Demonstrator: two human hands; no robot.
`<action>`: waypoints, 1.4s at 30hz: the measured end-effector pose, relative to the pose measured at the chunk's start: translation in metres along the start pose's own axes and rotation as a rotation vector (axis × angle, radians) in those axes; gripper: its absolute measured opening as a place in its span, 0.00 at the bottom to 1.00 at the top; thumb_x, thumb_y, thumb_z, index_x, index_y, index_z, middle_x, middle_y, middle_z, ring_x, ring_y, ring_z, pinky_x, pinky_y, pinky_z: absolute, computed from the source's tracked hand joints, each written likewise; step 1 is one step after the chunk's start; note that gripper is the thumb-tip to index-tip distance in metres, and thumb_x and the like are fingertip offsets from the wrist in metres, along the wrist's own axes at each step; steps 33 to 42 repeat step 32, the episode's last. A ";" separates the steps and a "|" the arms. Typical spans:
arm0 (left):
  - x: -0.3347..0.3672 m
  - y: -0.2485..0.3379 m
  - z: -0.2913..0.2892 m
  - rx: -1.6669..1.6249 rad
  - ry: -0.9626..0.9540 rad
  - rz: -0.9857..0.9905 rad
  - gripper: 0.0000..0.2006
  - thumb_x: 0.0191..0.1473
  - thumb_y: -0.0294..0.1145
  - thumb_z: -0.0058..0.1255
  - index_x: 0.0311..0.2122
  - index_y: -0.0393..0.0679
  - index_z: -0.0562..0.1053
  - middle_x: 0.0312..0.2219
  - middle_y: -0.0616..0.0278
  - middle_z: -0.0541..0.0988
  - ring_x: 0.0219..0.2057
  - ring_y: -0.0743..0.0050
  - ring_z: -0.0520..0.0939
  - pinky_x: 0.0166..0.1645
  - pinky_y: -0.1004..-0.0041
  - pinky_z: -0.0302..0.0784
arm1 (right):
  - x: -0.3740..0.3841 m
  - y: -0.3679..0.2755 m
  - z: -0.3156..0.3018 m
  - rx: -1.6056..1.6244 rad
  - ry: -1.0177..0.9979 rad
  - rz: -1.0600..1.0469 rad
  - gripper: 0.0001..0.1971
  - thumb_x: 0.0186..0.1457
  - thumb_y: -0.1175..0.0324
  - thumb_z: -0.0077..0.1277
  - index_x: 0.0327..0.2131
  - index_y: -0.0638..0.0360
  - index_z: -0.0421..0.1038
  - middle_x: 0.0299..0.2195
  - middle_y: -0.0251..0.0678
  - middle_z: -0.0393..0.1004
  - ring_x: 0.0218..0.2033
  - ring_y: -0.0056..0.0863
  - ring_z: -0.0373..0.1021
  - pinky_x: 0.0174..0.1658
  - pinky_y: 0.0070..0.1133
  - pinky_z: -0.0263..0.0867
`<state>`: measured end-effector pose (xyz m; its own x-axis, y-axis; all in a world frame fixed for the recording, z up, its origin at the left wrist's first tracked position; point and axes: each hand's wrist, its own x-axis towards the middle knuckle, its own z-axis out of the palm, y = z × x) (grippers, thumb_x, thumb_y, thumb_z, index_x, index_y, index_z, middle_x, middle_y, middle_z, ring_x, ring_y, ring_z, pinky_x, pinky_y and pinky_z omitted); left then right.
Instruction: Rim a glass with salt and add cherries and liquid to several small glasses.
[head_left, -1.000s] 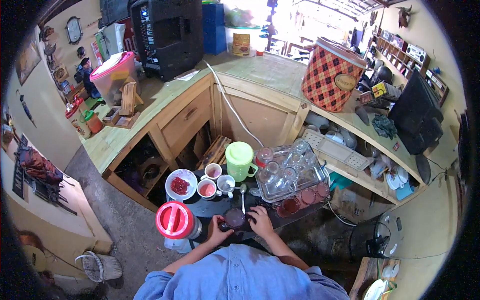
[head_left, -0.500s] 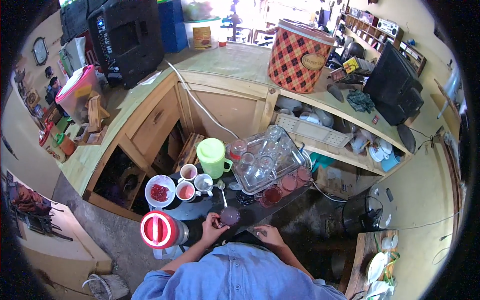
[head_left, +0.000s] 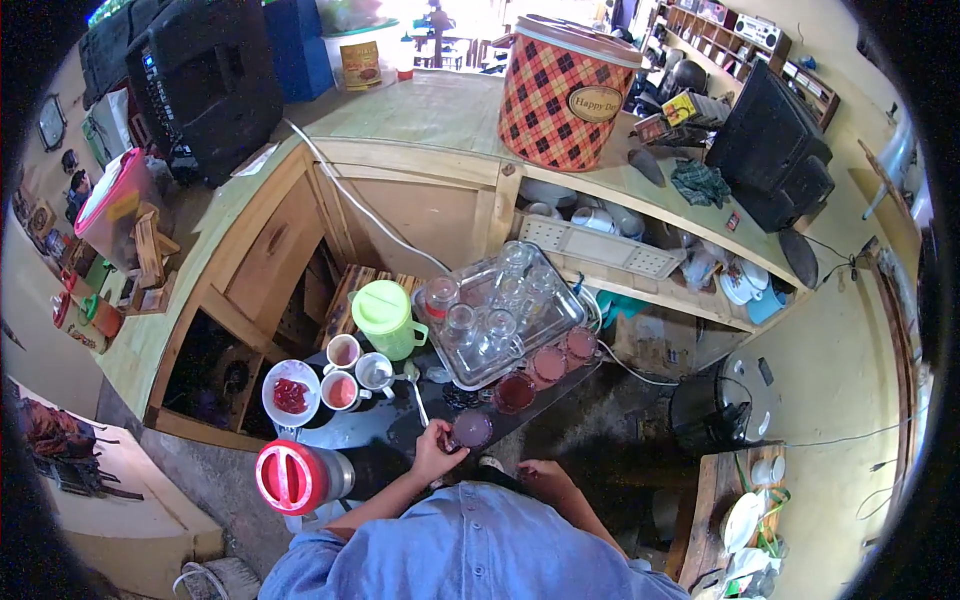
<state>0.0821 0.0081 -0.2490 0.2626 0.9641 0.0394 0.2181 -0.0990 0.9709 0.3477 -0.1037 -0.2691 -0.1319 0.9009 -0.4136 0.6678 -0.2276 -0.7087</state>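
My left hand (head_left: 438, 454) is closed at the left side of a glass (head_left: 472, 430) of cloudy purple drink, low over the near edge of the dark table. Just beyond it lies a metal spoon (head_left: 416, 395). To the right, near my body, my right hand (head_left: 545, 480) is held with fingers loosely extended, and nothing shows in it. Glasses of pink drink (head_left: 549, 363) and a dark red one (head_left: 515, 392) stand along the table's right side. A white bowl (head_left: 268, 402) with red pieces and several white cups (head_left: 375, 371) stand at the left.
A lime-green jug (head_left: 388, 320) stands behind the cups. Beside it, a metal tray (head_left: 463, 378) carries several upturned glass mugs. A red-lidded jug (head_left: 292, 477) is at the near left. Wooden counters (head_left: 420, 150) enclose the far side, bearing a plaid cooler (head_left: 565, 95).
The view has turned a little, shifting the scene left. My left hand and the purple glass have moved right, away from the spoon. My right hand has moved slightly right.
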 end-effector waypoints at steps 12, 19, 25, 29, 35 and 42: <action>0.018 0.007 0.028 0.089 0.009 -0.042 0.31 0.30 0.30 0.67 0.37 0.41 0.57 0.26 0.63 0.71 0.20 0.80 0.69 0.25 0.76 0.68 | 0.000 0.059 -0.024 -0.352 -0.128 -0.021 0.19 0.50 0.60 0.46 0.45 0.55 0.70 0.42 0.45 0.73 0.42 0.41 0.71 0.46 0.30 0.66; 0.022 0.014 0.025 0.070 0.026 -0.043 0.30 0.31 0.29 0.64 0.39 0.40 0.57 0.25 0.60 0.71 0.21 0.77 0.70 0.27 0.74 0.68 | 0.001 0.036 -0.047 -0.292 -0.138 0.075 0.17 0.50 0.61 0.46 0.43 0.56 0.72 0.44 0.41 0.72 0.43 0.40 0.70 0.47 0.28 0.66; 0.034 0.025 0.016 0.104 -0.055 0.046 0.30 0.31 0.29 0.64 0.39 0.41 0.57 0.24 0.61 0.71 0.21 0.77 0.70 0.26 0.74 0.68 | 0.006 0.062 -0.046 -0.199 -0.070 0.082 0.19 0.49 0.60 0.49 0.45 0.54 0.71 0.43 0.40 0.73 0.42 0.38 0.71 0.45 0.28 0.67; 0.036 0.014 0.010 0.115 -0.143 0.026 0.31 0.30 0.30 0.64 0.39 0.41 0.57 0.25 0.61 0.71 0.22 0.76 0.70 0.28 0.74 0.69 | 0.009 0.075 -0.046 -0.074 -0.121 0.193 0.19 0.50 0.59 0.48 0.45 0.54 0.70 0.44 0.39 0.73 0.42 0.36 0.71 0.45 0.27 0.68; 0.038 0.006 0.009 0.037 -0.151 0.063 0.32 0.31 0.30 0.64 0.41 0.41 0.57 0.25 0.60 0.70 0.22 0.72 0.70 0.28 0.73 0.69 | 0.013 0.076 -0.050 -0.190 -0.164 0.163 0.20 0.50 0.58 0.49 0.46 0.52 0.70 0.45 0.38 0.72 0.42 0.35 0.71 0.47 0.26 0.67; 0.038 0.006 0.009 0.037 -0.151 0.063 0.32 0.31 0.30 0.64 0.41 0.41 0.57 0.25 0.60 0.70 0.22 0.72 0.70 0.28 0.73 0.69 | 0.013 0.076 -0.050 -0.190 -0.164 0.163 0.20 0.50 0.58 0.49 0.46 0.52 0.70 0.45 0.38 0.72 0.42 0.35 0.71 0.47 0.26 0.67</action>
